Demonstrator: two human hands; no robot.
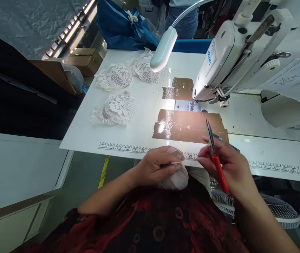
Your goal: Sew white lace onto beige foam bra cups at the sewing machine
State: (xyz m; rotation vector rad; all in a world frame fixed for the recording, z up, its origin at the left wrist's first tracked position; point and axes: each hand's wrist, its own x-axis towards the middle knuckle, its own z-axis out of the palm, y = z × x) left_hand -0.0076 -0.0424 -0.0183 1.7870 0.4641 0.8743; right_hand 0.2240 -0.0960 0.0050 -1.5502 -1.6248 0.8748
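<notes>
My left hand (pixel 163 165) is closed on a white cup-shaped fabric piece (pixel 177 177) at the table's front edge, near my body. To its right, my right hand (pixel 225 160) holds scissors with red handles (pixel 220 174), the blades (pixel 210 135) pointing up and away. The scissors are apart from the fabric. White lace cups lie on the left of the table: one in front (pixel 119 107), one behind it (pixel 114 77) and more lace at the back (pixel 150 68).
A white sewing machine (pixel 218 63) stands at the right, with brown tape (pixel 187 124) around its needle area. A lamp head (pixel 163 49) hangs over the white table (pixel 84 130). Blue cloth (pixel 126 28) and a person's jeans (pixel 183 21) are behind. A dark scissor-like object lies partly behind my right hand.
</notes>
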